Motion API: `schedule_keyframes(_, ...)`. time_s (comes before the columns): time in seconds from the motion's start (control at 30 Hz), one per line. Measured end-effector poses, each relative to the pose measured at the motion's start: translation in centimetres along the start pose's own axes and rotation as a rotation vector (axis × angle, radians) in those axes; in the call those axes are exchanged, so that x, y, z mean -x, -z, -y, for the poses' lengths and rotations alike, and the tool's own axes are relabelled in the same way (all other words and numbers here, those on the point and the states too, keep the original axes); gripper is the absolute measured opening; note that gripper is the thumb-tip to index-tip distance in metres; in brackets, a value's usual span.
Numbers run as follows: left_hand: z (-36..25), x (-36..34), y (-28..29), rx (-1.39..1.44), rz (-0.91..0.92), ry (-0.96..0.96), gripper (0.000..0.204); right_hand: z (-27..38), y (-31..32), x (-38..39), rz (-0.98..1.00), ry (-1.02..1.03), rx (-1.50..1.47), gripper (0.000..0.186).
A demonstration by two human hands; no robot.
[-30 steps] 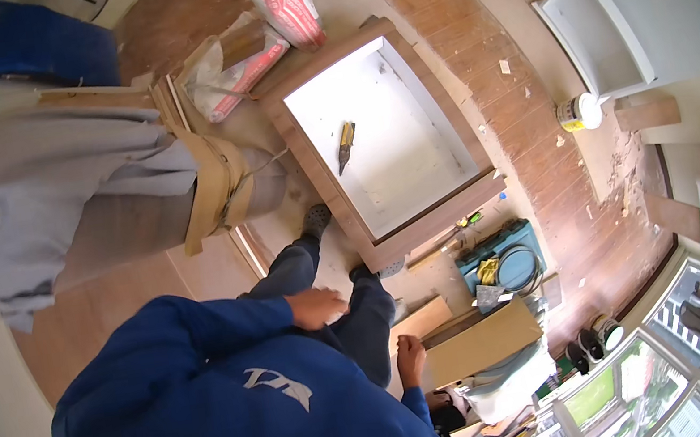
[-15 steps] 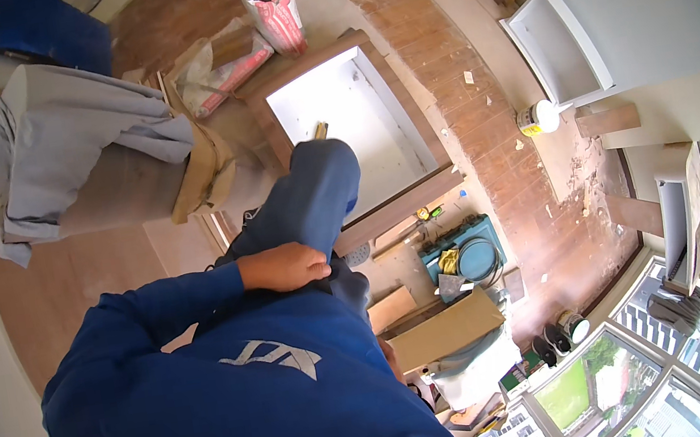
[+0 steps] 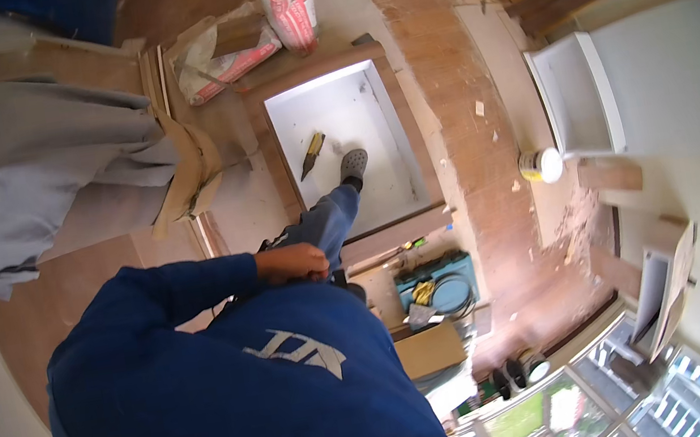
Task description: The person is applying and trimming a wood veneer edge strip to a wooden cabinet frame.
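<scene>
Left hand: your left hand (image 3: 292, 263) rests curled on your jeans thigh (image 3: 323, 222), holding nothing visible.
Right hand: hidden; grip unknowable.
Foot: grey clog (image 3: 352, 164) inside white framed panel (image 3: 393, 203), beside a trowel (image 3: 311, 155).

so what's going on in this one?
A person in a blue top is stepping with a grey shoe into a white recessed opening in the brick floor, where a small hand tool lies. One hand rests against the raised thigh; which hand it is can't be told. It holds nothing visible.
</scene>
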State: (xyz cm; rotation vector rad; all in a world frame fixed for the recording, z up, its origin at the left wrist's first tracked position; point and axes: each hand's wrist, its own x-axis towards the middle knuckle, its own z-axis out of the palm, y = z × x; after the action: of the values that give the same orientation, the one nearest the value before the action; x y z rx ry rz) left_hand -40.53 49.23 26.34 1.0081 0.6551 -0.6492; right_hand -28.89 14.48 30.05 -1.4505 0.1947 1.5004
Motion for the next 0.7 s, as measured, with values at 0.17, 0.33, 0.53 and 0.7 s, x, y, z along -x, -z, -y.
schedule_keyframes(0.17,-7.0,-0.5,2.1,0.041,-0.202,-0.045,0.033,11.5,1.0,-3.6,-0.01,-0.065,0.185,0.013)
schedule_keyframes(0.33,-11.7,-2.8,4.3,-0.068,-0.17,-0.088,0.032,22.1,1.1,-7.0,0.005,-0.085,0.333,0.013)
schedule_keyframes(0.53,-13.9,-3.7,6.9,0.154,-0.367,-0.1,0.021,30.7,2.0,-10.7,0.068,-0.081,0.471,0.013)
schedule_keyframes(0.7,-16.5,-4.6,7.2,0.213,-0.478,-0.143,0.019,38.2,4.4,-12.1,0.098,-0.099,0.613,0.013)
